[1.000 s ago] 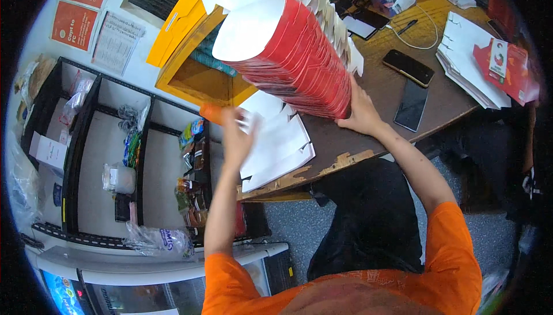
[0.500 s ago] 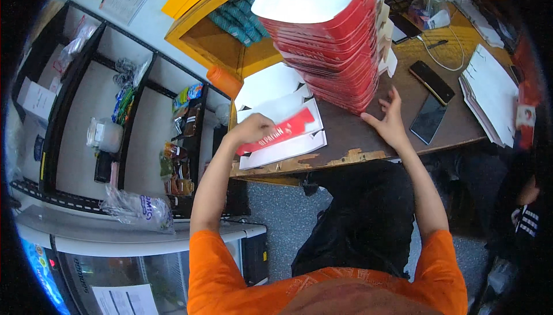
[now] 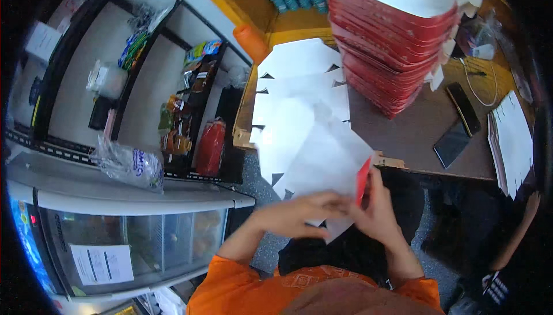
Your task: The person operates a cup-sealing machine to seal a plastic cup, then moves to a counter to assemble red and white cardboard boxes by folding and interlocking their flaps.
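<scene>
A flat carton blank (image 3: 328, 159), white on the inner face with a strip of red showing at its right edge, is held tilted over my lap, its outline blurred. My right hand (image 3: 375, 208) closes on its right edge beside the red strip. At its near end my left hand (image 3: 305, 214) grips it, with fingertips close to the right hand. Beyond it, more white carton blanks (image 3: 296, 64) with notched sides lie flat on the desk. A tall stack of nested red cartons (image 3: 389, 55), white inside, rises to the right of them.
On the brown desk (image 3: 397, 139) lie two phones (image 3: 462, 107), a white cable (image 3: 484, 99) and a stack of white sheets (image 3: 514, 142). An orange cylinder (image 3: 250, 43) stands by the yellow cubby (image 3: 288, 24). Black shelves (image 3: 138, 73) and a glass-front fridge (image 3: 167, 240) are at left.
My left hand has come from the blanks on the desk toward my lap with a blank. My right hand has left the carton stack and taken hold of it too. The view has shifted.
</scene>
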`<control>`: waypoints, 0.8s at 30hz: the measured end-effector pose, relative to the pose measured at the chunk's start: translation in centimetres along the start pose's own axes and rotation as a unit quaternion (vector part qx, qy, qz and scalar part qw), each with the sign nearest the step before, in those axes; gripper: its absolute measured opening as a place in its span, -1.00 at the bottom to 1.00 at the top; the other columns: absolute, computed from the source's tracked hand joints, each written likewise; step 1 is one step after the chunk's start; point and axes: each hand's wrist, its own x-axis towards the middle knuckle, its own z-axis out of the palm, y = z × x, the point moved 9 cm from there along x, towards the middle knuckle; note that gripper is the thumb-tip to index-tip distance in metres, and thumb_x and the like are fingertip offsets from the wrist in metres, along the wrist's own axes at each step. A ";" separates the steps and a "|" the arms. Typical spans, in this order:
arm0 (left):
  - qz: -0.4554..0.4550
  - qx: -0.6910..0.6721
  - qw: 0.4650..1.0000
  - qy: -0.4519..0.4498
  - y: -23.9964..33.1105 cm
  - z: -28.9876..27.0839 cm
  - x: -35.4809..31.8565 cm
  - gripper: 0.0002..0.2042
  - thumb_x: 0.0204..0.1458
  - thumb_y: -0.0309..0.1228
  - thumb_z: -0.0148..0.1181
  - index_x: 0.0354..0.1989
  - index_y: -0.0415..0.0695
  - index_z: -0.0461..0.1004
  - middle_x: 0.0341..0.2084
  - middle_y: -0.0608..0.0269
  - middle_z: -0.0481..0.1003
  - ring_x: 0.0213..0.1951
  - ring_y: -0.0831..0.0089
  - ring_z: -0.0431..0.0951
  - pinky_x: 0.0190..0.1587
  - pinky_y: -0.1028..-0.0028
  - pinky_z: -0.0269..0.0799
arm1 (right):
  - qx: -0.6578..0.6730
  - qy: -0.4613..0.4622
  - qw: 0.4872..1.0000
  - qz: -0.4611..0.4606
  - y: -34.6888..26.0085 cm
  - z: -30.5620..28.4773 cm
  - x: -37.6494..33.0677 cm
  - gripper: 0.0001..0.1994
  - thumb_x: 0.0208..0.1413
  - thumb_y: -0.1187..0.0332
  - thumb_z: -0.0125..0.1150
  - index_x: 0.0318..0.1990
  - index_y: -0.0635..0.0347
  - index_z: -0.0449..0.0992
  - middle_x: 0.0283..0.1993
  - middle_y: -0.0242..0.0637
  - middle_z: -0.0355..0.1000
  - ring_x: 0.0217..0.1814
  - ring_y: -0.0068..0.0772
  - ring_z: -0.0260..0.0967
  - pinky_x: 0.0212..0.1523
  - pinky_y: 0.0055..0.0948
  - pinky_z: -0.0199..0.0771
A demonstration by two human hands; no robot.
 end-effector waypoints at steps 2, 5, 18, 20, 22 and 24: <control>-0.011 0.009 0.998 0.061 -3.7 -4.4 1.0 -0.84 0.09 -0.48 0.36 -0.16 -0.18 0.61 -0.14 0.16 0.62 -0.04 0.27 0.62 0.14 0.32 0.48 | 0.063 0.010 0.992 0.105 2.3 -1.7 -0.1 -0.54 0.18 0.57 0.13 0.25 0.41 0.33 -0.26 -0.19 0.61 -0.39 -0.44 0.59 -0.39 -0.49 0.59; -0.100 -0.005 0.929 0.357 -10.8 -17.7 0.7 -0.87 0.22 -0.42 0.25 -0.16 -0.21 0.54 -0.29 0.32 0.56 -0.23 0.54 0.54 -0.15 0.49 0.49 | 0.035 0.044 0.997 0.050 0.9 -4.3 0.4 -0.63 0.16 0.62 0.06 0.15 0.42 0.42 -0.30 -0.27 0.59 -0.37 -0.59 0.54 -0.33 -0.54 0.54; -0.153 0.198 0.724 0.643 -28.2 -38.1 6.0 -0.22 -0.25 -0.16 0.63 0.14 -0.21 0.38 -0.04 0.04 0.58 -0.01 0.18 0.60 0.07 0.25 0.50 | -0.086 0.065 0.991 0.083 2.5 -7.2 2.4 -0.58 0.09 0.59 0.05 0.16 0.35 0.40 -0.34 -0.17 0.53 -0.40 -0.51 0.50 -0.32 -0.47 0.49; -0.114 0.363 0.688 0.617 -22.7 -36.3 3.8 -0.28 -0.22 -0.30 0.59 0.17 -0.18 0.38 -0.02 0.07 0.57 0.01 0.23 0.60 0.10 0.27 0.49 | -0.095 0.038 0.991 0.090 2.2 -6.7 2.7 -0.58 0.08 0.60 0.06 0.15 0.35 0.41 -0.33 -0.15 0.55 -0.37 -0.48 0.52 -0.28 -0.45 0.51; -0.041 0.374 0.707 0.600 -19.5 -34.8 1.0 -0.34 -0.22 -0.31 0.57 0.12 -0.18 0.44 -0.01 0.04 0.58 0.02 0.14 0.60 0.11 0.20 0.48 | -0.108 0.008 0.988 0.110 2.4 -6.6 2.9 -0.58 0.07 0.60 0.06 0.14 0.35 0.41 -0.31 -0.14 0.56 -0.35 -0.46 0.54 -0.26 -0.43 0.53; -0.007 0.225 0.773 0.593 -15.4 -32.6 -1.1 -0.37 -0.15 -0.39 0.50 0.18 -0.15 0.44 0.08 0.06 0.54 0.13 0.11 0.55 0.24 0.13 0.39 | -0.082 0.015 0.992 0.096 2.7 -6.7 3.1 -0.56 0.06 0.61 0.06 0.16 0.34 0.41 -0.27 -0.14 0.59 -0.32 -0.42 0.57 -0.26 -0.43 0.54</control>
